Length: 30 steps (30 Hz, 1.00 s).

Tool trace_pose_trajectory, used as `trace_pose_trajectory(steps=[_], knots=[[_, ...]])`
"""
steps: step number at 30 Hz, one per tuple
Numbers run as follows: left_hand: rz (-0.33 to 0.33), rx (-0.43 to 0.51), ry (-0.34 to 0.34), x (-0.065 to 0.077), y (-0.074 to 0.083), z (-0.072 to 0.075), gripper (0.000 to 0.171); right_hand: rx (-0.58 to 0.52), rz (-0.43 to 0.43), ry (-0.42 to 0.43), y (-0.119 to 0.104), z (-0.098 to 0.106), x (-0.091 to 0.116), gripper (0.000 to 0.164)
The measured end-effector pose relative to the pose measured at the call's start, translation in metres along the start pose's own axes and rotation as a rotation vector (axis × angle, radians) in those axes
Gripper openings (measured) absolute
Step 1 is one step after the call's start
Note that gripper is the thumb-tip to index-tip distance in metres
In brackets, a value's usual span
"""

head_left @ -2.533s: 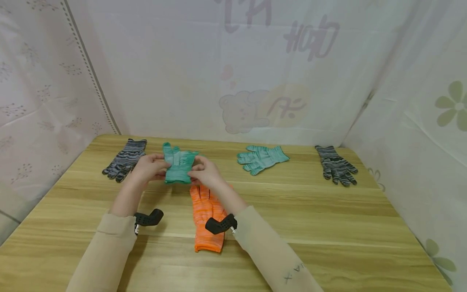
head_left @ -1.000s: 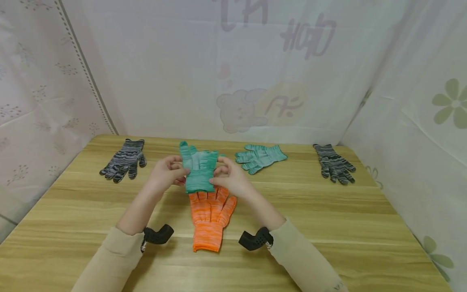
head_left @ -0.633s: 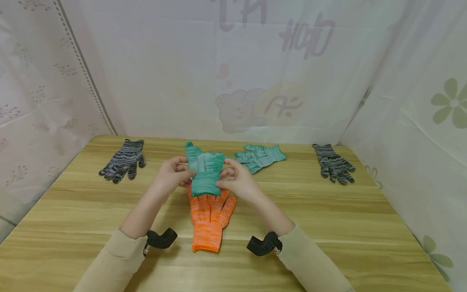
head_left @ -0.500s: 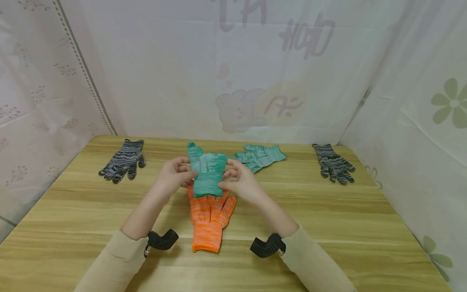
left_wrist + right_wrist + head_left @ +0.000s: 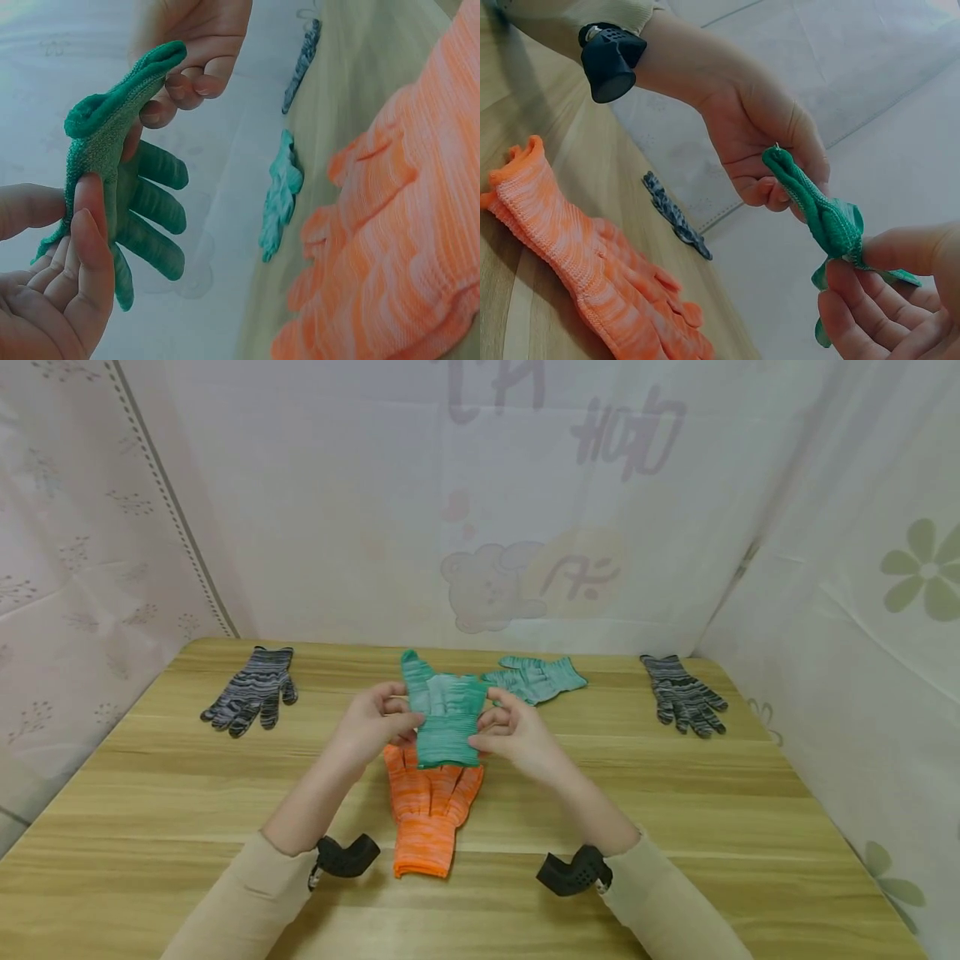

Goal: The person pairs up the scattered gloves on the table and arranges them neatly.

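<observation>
A green knit glove [image 5: 448,720] is held up between both hands, its cuff toward me and its thumb pointing away. My left hand [image 5: 375,723] pinches the left edge near the cuff, thumb in front and fingers behind. At the opposite edge, my right hand [image 5: 521,737] pinches it the same way. The left wrist view shows the folded cuff [image 5: 120,97] end-on, with the glove's fingers hanging beyond it. Below lies an orange glove [image 5: 425,827], palm area and cuff visible; the raised glove overlaps its fingertips in the head view.
Another green glove [image 5: 542,681] lies at the back of the wooden table [image 5: 675,827], partly covered in view by the held one. Dark striped gloves lie at the back left [image 5: 255,691] and back right [image 5: 682,695]. Patterned curtains [image 5: 337,527] surround the table.
Both hands have carried the green glove to the right and slightly toward me, from beside the left striped glove to above the orange glove's fingertips. The gloves on the table stayed put.
</observation>
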<state>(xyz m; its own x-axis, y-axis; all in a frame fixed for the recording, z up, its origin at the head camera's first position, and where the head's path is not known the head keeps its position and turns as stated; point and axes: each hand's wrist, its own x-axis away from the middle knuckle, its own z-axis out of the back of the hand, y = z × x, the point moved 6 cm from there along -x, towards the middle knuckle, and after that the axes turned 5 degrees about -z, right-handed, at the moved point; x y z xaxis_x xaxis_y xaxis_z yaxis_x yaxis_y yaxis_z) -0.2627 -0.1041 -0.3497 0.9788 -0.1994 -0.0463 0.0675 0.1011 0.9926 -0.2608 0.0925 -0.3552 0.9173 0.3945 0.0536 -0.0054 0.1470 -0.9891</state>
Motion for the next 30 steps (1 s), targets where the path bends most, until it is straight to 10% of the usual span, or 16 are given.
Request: trace_pose_trajectory(steps=[30], knots=[[-0.05,0.041,-0.105,0.0,0.012,-0.05,0.049,0.039,-0.033,0.119,0.002,0.035,0.026,0.063]])
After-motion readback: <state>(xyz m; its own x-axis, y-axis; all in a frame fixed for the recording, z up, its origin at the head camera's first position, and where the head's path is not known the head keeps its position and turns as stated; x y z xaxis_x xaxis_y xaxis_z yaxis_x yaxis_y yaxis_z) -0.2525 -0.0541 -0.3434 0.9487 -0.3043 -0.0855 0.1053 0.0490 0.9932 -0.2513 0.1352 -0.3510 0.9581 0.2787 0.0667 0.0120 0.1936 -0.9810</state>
